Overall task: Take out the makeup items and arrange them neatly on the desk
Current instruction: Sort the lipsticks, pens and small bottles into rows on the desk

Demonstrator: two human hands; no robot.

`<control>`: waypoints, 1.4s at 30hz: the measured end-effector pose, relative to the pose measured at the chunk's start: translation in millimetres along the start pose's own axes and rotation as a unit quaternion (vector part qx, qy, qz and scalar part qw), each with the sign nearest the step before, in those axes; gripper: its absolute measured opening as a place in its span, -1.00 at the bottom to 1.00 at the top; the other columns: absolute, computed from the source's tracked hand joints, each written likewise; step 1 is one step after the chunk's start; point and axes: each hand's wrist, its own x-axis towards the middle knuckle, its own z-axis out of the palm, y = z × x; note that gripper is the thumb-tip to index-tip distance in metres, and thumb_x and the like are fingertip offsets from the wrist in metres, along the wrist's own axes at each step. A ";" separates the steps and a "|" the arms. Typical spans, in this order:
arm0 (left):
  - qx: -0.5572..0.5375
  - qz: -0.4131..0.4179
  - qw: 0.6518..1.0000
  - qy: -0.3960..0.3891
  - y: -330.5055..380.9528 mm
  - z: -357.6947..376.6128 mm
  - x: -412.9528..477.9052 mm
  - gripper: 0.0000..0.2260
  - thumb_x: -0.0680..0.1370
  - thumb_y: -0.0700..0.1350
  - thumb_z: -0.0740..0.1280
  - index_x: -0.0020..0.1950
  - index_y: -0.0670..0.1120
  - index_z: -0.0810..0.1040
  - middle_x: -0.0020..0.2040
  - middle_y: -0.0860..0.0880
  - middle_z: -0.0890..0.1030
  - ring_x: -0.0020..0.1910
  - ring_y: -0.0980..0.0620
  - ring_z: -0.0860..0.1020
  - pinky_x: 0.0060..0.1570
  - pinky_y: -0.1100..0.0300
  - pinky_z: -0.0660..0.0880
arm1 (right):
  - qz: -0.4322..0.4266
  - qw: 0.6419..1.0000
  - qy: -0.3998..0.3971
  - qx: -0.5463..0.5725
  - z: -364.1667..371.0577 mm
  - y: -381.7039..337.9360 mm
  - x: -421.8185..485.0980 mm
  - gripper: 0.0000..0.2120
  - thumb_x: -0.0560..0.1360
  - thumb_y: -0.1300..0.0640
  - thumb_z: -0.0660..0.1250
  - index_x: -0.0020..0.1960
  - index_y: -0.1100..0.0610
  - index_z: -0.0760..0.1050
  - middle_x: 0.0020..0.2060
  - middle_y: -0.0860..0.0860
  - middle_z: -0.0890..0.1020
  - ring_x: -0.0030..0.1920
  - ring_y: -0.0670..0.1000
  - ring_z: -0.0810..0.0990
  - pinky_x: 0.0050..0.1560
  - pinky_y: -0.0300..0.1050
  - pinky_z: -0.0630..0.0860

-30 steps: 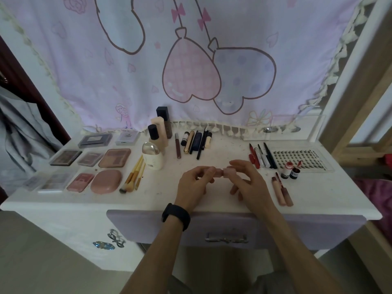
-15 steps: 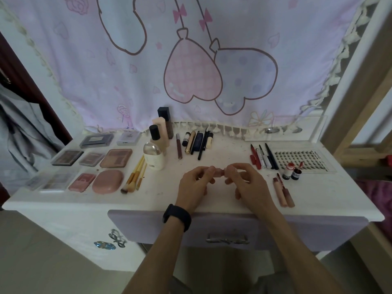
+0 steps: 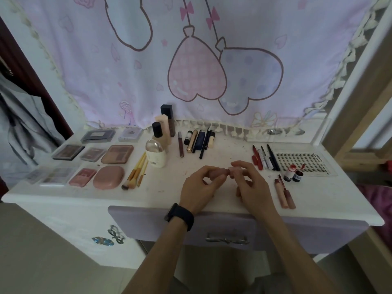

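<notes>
Found a small pink lip tube (image 3: 226,174) pinched between left hand (image 3: 199,187) and right hand (image 3: 252,185), held just above the desk (image 3: 165,194) near its front edge. Both hands closed on it, one at each end. Judged at risk of dropping or rolling if either pinch slackened, or knocking the two lip tubes (image 3: 285,194) lying just right.

White desk (image 3: 89,200) carries palettes (image 3: 117,154), brushes (image 3: 135,174), bottles (image 3: 156,153), pencils (image 3: 266,159).
</notes>
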 end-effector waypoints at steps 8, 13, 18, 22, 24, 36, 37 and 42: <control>-0.077 -0.028 0.997 0.000 0.2 -4.5 6.0 -0.77 0.57 0.08 0.38 0.12 -0.01 0.63 0.03 0.06 0.66 -0.16 0.11 0.61 -0.21 0.35 0.52 | 0.047 0.996 -0.023 0.071 -4.1 -6.5 0.3 -0.66 0.55 -0.18 0.36 0.29 -0.19 0.45 0.00 -0.15 0.70 -0.32 0.02 0.69 -0.32 -0.22 0.58; -0.069 -0.037 0.997 0.003 -2.8 -3.8 6.1 -0.80 0.58 0.06 0.37 0.11 -0.01 0.63 0.02 0.07 0.65 -0.18 0.09 0.61 -0.21 0.35 0.49 | 0.048 0.998 -0.014 0.023 -1.8 -7.4 3.7 -0.76 0.59 -0.18 0.26 0.02 -0.06 0.60 -0.21 -0.09 0.70 -0.44 -0.05 0.60 -0.43 -0.31 0.47; -0.073 -0.049 0.996 0.012 -1.4 -2.8 6.3 -0.77 0.58 0.11 0.36 0.06 -0.02 0.63 -0.01 0.03 0.66 -0.22 0.09 0.61 -0.20 0.25 0.49 | 0.032 0.994 -0.049 0.094 -7.3 -4.9 0.8 -0.81 0.59 -0.08 0.34 0.20 -0.18 0.54 0.01 -0.11 0.70 -0.30 0.06 0.69 -0.32 -0.19 0.59; -0.068 -0.051 0.996 0.005 -0.5 -3.3 5.6 -0.78 0.58 0.10 0.35 0.08 -0.01 0.63 -0.01 0.03 0.66 -0.23 0.11 0.60 -0.24 0.28 0.45 | 0.071 0.995 -0.038 0.055 -5.2 -8.1 4.0 -0.69 0.55 -0.26 0.26 0.20 -0.14 0.53 -0.06 -0.14 0.71 -0.36 0.02 0.67 -0.37 -0.21 0.56; -0.068 -0.051 0.996 0.002 -0.5 -3.8 5.4 -0.81 0.59 0.09 0.35 0.05 0.01 0.64 -0.04 0.05 0.66 -0.26 0.18 0.59 -0.27 0.32 0.44 | 0.064 0.997 -0.033 0.011 -3.2 -7.2 6.2 -0.70 0.59 -0.25 0.20 0.05 -0.08 0.58 -0.18 -0.14 0.70 -0.44 -0.05 0.59 -0.42 -0.26 0.50; -0.062 -0.070 0.996 -0.007 0.3 -3.2 6.5 -0.76 0.62 0.07 0.28 0.07 -0.04 0.65 -0.12 0.03 0.64 -0.31 0.19 0.54 -0.30 0.30 0.42 | 0.065 0.996 -0.035 0.058 -5.5 -8.7 3.5 -0.71 0.55 -0.22 0.27 0.13 -0.08 0.56 -0.09 -0.13 0.70 -0.40 -0.05 0.60 -0.42 -0.24 0.47; -0.062 -0.069 0.996 -0.007 0.4 -3.3 6.4 -0.76 0.62 0.07 0.29 0.07 -0.04 0.65 -0.11 0.02 0.64 -0.31 0.19 0.54 -0.30 0.31 0.42 | 0.063 0.997 -0.030 0.027 -4.3 -8.1 4.6 -0.69 0.55 -0.26 0.24 0.06 -0.08 0.59 -0.15 -0.14 0.70 -0.41 -0.13 0.57 -0.40 -0.25 0.45; -0.059 -0.072 0.996 -0.007 0.5 -1.8 5.1 -0.75 0.62 0.10 0.28 0.04 -0.03 0.66 -0.12 0.02 0.65 -0.30 0.15 0.54 -0.27 0.26 0.41 | 0.017 0.999 -0.028 0.032 -5.8 0.1 4.6 -0.90 0.62 0.00 0.29 0.04 -0.08 0.59 -0.12 -0.13 0.69 -0.30 -0.15 0.59 -0.33 -0.22 0.44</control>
